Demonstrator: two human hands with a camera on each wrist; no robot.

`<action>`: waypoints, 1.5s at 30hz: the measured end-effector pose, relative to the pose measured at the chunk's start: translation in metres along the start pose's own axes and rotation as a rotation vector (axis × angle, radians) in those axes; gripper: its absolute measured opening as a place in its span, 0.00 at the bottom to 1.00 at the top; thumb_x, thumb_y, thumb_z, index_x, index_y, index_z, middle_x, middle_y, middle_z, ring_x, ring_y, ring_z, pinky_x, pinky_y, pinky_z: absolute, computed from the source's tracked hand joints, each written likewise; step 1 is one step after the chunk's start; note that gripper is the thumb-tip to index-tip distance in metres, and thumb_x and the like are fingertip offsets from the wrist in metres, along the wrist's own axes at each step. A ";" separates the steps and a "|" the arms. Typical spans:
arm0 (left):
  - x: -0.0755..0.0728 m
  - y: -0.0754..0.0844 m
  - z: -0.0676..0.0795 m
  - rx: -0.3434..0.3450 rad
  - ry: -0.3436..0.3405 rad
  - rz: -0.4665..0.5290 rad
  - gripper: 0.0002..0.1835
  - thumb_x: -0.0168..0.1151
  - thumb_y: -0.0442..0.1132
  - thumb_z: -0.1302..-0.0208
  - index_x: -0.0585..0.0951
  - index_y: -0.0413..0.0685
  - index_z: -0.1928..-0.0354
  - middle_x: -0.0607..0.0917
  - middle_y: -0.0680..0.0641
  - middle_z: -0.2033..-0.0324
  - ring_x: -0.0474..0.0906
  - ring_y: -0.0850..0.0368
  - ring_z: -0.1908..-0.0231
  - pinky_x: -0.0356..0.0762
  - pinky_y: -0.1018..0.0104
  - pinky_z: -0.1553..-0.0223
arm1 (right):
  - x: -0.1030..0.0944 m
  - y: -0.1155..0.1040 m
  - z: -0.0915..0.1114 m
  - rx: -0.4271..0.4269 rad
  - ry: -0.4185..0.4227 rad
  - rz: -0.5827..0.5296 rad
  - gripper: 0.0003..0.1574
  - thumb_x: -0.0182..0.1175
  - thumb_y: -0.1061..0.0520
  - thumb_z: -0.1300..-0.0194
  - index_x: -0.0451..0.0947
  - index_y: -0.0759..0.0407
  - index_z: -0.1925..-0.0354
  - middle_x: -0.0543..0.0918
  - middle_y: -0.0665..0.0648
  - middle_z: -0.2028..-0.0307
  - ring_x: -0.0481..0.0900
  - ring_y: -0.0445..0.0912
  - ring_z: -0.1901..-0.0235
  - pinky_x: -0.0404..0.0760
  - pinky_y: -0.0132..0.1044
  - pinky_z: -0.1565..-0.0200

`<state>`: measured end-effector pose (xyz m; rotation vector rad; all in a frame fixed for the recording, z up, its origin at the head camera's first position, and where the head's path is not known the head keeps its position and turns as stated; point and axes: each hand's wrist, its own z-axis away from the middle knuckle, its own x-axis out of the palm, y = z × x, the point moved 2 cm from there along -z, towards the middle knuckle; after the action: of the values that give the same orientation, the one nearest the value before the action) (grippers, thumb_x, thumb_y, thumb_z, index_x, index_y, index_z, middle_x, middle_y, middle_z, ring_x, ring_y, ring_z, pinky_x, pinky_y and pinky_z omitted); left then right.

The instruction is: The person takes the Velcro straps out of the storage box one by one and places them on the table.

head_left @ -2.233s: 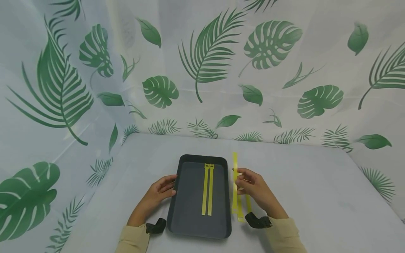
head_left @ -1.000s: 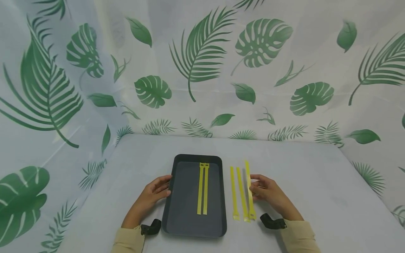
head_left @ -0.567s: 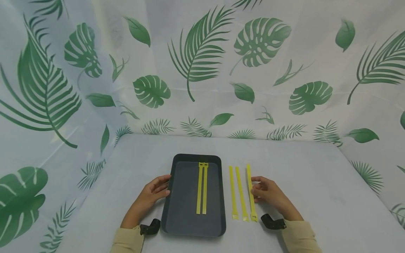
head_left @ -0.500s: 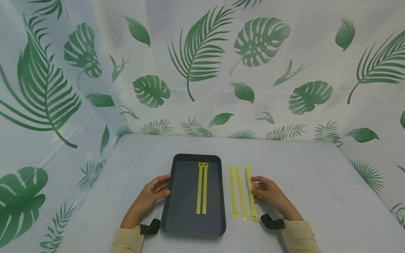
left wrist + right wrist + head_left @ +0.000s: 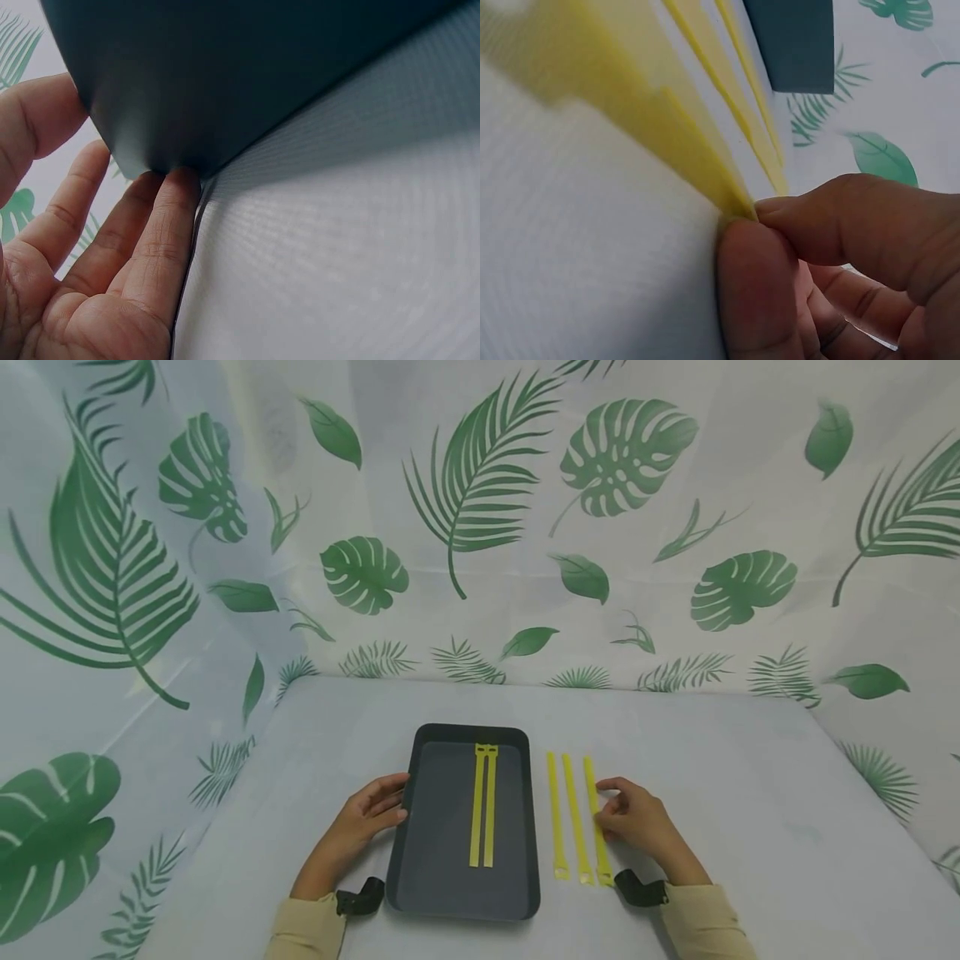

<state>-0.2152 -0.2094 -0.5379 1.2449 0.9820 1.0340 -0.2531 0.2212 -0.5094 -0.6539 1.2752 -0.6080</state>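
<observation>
My left hand [image 5: 367,817] rests against the left side of a dark grey tray [image 5: 435,893], its fingers and thumb touching the wall. In the left wrist view, fairly straight fingers [image 5: 161,247] meet the tray's outer side [image 5: 187,82]. Inside the tray, two yellow hook-and-loop cable ties [image 5: 477,810] lie side by side, slotted heads at the far end. My right hand [image 5: 637,818] pinches the edge of a third tie [image 5: 591,777], which lies on the table; the right wrist view shows thumb and forefinger together at the yellow strip [image 5: 705,169].
Two more yellow ties [image 5: 557,818] lie between the tray and the right-hand tie, heads towards me. A white cloth covers the table [image 5: 795,827]. Leaf-printed curtain [image 5: 517,585] hangs behind and at the sides. A black wrist camera [image 5: 639,889] sits on each wrist.
My right hand has carried a tie rightward from beside the tray and lowered it flat, to the right of the two others. The left hand has stayed at the tray.
</observation>
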 end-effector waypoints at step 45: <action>-0.001 -0.003 -0.001 0.014 0.003 -0.005 0.35 0.67 0.34 0.23 0.66 0.32 0.21 0.68 0.31 0.22 0.64 0.33 0.22 0.74 0.70 0.35 | 0.011 -0.041 -0.019 -0.319 -0.117 -0.231 0.23 0.66 0.68 0.26 0.76 0.77 0.37 0.84 0.58 0.65 0.86 0.48 0.69 0.90 0.40 0.66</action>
<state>-0.2166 -0.2103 -0.5410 1.2527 0.9953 1.0268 -0.2714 0.1835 -0.4889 -1.0971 1.2064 -0.5486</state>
